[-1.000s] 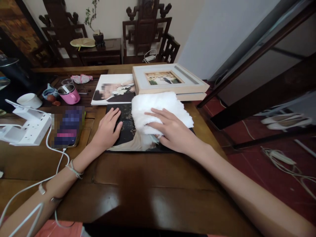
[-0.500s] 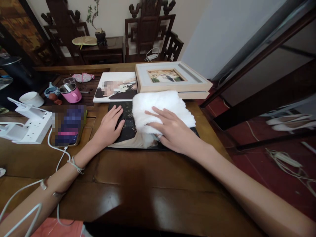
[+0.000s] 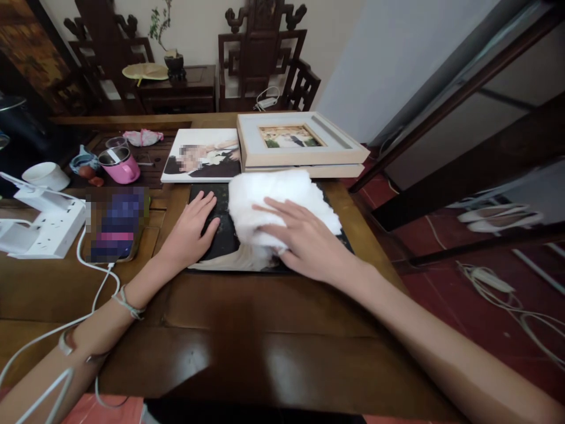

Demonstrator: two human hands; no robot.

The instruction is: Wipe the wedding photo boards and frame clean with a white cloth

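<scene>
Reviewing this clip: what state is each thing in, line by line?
White cloth: rumpled, under right hand
Dark photo panel: flat, partly covered
Left hand: flattened on panel
White-edged photo: face-up
Wooden frames: stacked
Phone: cable plugged in
Power strip: chargers plugged in, some sockets free
Pink mug: upright

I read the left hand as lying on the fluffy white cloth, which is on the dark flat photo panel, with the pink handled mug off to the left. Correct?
Not quite: in the head view, the right hand lies on the fluffy white cloth; the dark flat photo panel and pink handled mug are as you said.
</scene>
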